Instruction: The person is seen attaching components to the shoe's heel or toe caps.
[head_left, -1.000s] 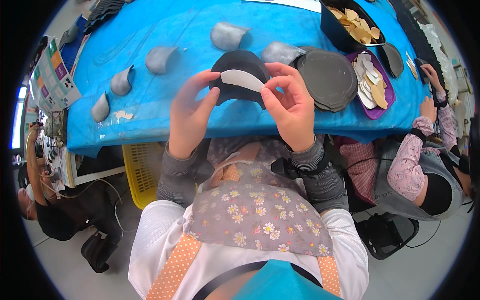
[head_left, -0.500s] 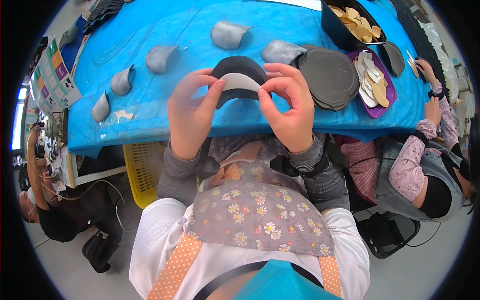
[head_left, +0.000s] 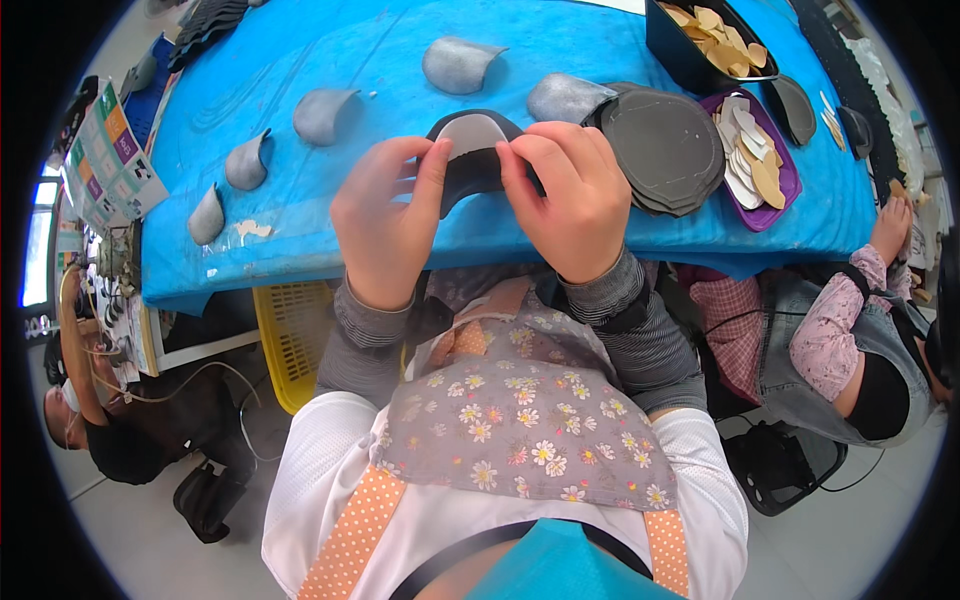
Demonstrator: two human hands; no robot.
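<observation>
A pale, crescent-shaped piece [head_left: 470, 132] lies against a dark curved piece [head_left: 472, 178] shaped like a cap visor, in front of me above the near part of the table. My left hand [head_left: 388, 220] pinches the left end of the pale piece between thumb and forefinger. At its other end, my right hand [head_left: 568, 205] is closed in the same way, its fingers bent over the dark piece's right side. Both hands partly hide the dark piece's ends. Just right of my right hand sits a stack of dark rounded sheets [head_left: 662, 150].
Several grey curved shells [head_left: 462, 65] stand in an arc on the blue-covered table [head_left: 300, 210]. A purple basket [head_left: 790, 185] and a black bin [head_left: 682, 58] hold pale and tan pieces. A co-worker's hand [head_left: 890, 232] is at the right; a yellow crate [head_left: 290, 350] stands below the table.
My right hand has moved left, nearer my left, and its fingers have curled in. The pale piece has shifted up over the dark one. The co-worker's hands have moved toward the right edge.
</observation>
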